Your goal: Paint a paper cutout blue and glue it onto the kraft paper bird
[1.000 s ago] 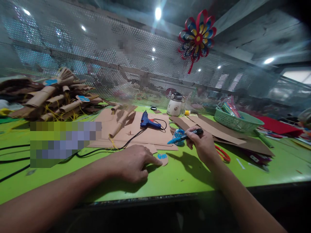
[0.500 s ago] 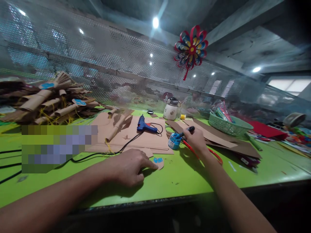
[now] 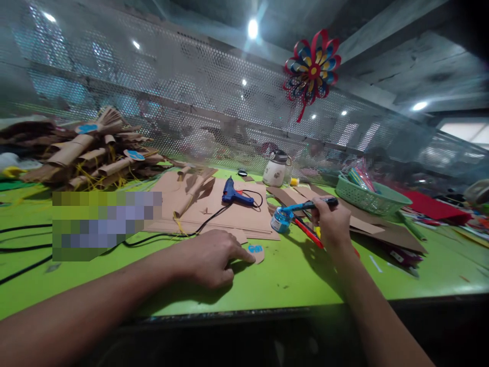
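Observation:
My left hand [image 3: 214, 257] points its index finger at a small light-brown cardboard piece [image 3: 260, 259] with blue paint on it. The fingertip rests on the piece's edge; thumb and index are apart and the other fingers are curled. In my right hand [image 3: 331, 223] is a dark-handled paintbrush [image 3: 311, 205], gripped between thumb and fingers. Its blue-coated end is at the mouth of a small jar of blue paint [image 3: 280, 223]. Beneath the right hand lies a red-handled tool [image 3: 311, 234], partly covered.
A blue glue gun [image 3: 235, 196] lies on cardboard sheets [image 3: 206, 204], its black cord running left. Rolled cardboard pieces [image 3: 72, 150] are heaped at left. Behind the jar stands a white bottle [image 3: 275, 171]; a green basket [image 3: 376, 196] sits right, near brown sheets [image 3: 397, 237].
My right hand has moved right and slightly up from the jar, drawing the brush partly out, so its blue-coated end shows. My left finger stays on the cardboard piece. The view has shifted slightly.

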`<state>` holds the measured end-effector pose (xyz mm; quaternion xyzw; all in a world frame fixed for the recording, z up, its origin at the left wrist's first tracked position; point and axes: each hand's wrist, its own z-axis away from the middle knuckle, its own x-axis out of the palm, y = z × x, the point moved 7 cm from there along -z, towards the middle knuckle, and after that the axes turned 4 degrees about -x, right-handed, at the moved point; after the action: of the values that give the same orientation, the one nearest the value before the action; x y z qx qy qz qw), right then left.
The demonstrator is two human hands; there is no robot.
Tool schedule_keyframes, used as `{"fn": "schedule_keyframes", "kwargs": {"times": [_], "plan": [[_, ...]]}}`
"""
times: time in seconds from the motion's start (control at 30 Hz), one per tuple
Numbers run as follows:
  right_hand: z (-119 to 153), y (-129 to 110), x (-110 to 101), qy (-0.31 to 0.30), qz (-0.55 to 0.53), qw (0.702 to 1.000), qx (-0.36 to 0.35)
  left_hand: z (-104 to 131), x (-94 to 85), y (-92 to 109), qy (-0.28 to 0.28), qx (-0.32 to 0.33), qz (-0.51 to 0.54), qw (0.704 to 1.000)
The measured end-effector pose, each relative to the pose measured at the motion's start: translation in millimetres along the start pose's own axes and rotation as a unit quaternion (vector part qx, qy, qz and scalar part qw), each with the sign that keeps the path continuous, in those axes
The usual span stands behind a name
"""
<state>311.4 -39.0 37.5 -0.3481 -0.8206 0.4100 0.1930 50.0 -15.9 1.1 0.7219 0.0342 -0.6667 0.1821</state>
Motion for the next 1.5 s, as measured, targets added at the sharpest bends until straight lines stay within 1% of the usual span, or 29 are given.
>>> {"fn": "schedule_keyframes", "kwargs": {"times": [0.03,0.07,0.1,0.17,0.27,0.33,0.4,0.47,0.6,0.7,1.1,1.4,1.5], "plan": [[4,-2,1,0.000,-0.044,0.999,0.020,0,0.0,0,-0.001,0.000,-0.002,1.000],[8,-3,5,-0.017,-0.082,0.996,0.038,0,-0.2,0,-0.002,0.001,-0.003,1.000],[13,-5,10,-0.047,-0.109,0.992,0.052,0,-0.5,0,-0.003,0.001,-0.002,1.000],[24,-8,24,-0.134,-0.126,0.981,0.065,0,-0.9,1,-0.005,0.002,0.001,1.000],[41,-11,42,-0.251,-0.091,0.961,0.066,0,-1.1,1,-0.005,0.004,0.000,1.000],[51,-13,51,-0.307,-0.053,0.948,0.062,0,-1.0,2,-0.001,0.007,0.002,1.000],[58,-14,57,-0.343,-0.024,0.937,0.057,-1,-1.0,2,0.002,0.009,0.005,1.000],[61,-16,61,-0.364,-0.015,0.930,0.048,-1,-1.2,2,0.003,0.010,0.006,1.000],[62,-15,63,-0.381,-0.003,0.924,0.023,-1,-3.0,3,0.002,0.008,0.002,1.000],[62,-12,64,-0.382,0.004,0.924,0.015,-1,-3.4,4,0.001,0.010,-0.009,1.000],[63,-7,65,-0.384,0.006,0.923,0.016,-1,-1.9,2,0.000,0.000,-0.008,1.000],[63,-8,64,-0.383,0.009,0.923,0.020,-1,-1.4,1,0.003,0.005,-0.008,1.000],[62,-9,63,-0.374,0.006,0.927,0.019,-1,-1.7,2,0.005,0.007,-0.005,1.000]]}}
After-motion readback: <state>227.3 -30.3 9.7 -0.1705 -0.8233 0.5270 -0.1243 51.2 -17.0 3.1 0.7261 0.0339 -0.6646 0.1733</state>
